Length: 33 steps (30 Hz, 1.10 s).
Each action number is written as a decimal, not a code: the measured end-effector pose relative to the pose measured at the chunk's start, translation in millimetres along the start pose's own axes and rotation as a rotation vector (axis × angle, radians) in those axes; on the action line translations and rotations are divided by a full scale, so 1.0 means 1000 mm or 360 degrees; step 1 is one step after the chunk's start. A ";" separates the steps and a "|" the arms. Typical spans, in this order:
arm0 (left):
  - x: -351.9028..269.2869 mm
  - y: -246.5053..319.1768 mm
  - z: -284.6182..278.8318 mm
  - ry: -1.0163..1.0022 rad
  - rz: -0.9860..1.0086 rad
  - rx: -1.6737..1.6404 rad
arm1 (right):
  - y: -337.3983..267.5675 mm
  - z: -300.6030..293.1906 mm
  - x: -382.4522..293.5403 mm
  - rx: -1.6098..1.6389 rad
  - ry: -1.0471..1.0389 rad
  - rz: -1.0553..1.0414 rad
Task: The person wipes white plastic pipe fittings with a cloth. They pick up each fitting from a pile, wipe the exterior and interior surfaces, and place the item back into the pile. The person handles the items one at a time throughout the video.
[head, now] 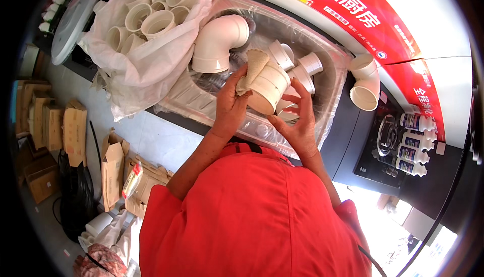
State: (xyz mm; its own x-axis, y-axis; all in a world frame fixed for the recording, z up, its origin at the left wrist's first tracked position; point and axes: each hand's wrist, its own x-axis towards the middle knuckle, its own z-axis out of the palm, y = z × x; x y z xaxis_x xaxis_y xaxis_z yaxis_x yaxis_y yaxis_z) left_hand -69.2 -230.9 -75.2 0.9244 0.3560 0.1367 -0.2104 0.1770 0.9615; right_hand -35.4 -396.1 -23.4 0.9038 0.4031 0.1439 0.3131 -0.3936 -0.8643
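Above the sink, a white plastic pipe coupling with small dark specks is tilted between my hands. My left hand presses a folded tan cloth against its left side. At the opposite side, my right hand has its thumb by the lower rim and its index fingertip at the right edge, its other fingers spread. Several similar white pipe fittings lie in the film-covered sink behind. A large white pipe elbow rests at the sink's left part.
Left of the sink, a white plastic sack holds several fittings. Another bent pipe fitting stands on the dark counter at right. Beyond it are a gas hob and several white bottles. Cardboard boxes occupy the floor at left.
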 end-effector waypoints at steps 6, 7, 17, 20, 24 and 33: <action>0.005 0.025 0.000 -0.0242 0.0482 0.0640 | -0.010 -0.008 0.011 -0.0317 -0.0201 0.0072; 0.004 0.024 0.000 -0.0272 0.0531 0.0717 | -0.007 -0.006 0.011 -0.0294 -0.0199 0.0049; -0.018 0.015 0.014 0.0014 -0.0373 -0.0619 | -0.001 0.007 0.012 0.0810 -0.0106 0.0118; -0.020 0.008 0.016 0.0010 -0.0438 -0.0745 | 0.001 0.013 0.008 0.1108 -0.0119 0.0153; -0.014 0.008 0.008 0.0043 -0.0302 -0.0356 | 0.012 0.015 0.004 0.0733 -0.0211 0.0157; -0.014 0.013 -0.009 -0.0178 0.0076 0.0511 | -0.018 -0.008 0.013 -0.0359 -0.0250 0.0086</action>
State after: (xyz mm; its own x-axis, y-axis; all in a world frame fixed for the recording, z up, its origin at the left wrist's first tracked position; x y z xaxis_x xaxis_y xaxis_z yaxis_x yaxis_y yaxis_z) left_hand -87.7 -225.2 -67.0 0.9489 0.2508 0.1918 -0.1600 -0.1416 0.9769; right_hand -26.8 -390.3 -2.6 0.8701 0.4927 0.0090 0.3387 -0.5847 -0.7371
